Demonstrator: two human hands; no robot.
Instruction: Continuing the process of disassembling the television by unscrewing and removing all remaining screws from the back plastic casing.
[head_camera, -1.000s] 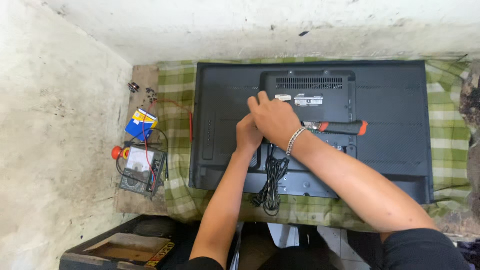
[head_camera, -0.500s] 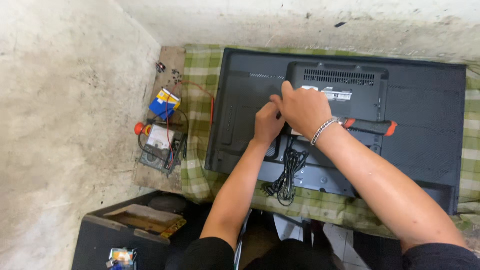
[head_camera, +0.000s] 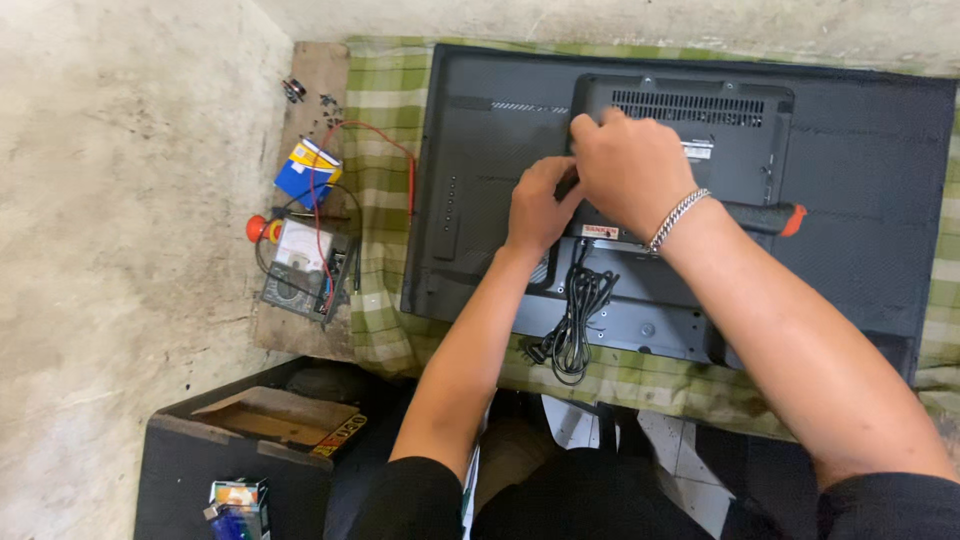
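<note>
Television back (head_camera: 860, 200) hides beneath both hands: left hand (head_camera: 537, 208) and right hand (head_camera: 632, 172) grips unclear.

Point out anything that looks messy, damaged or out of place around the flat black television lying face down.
Nothing looks damaged. The bundled black power cord hangs over the television's near edge, and the red test lead loops loose across the green checked cloth from the grey meter.

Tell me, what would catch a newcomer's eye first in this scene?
First, the big black flat-screen set lying face down on a green checked cloth, with the left hand and right hand together on its raised back panel. Below them hangs a bundled black power cord. To the left, on a wooden board, sits a multimeter with red leads.
</note>
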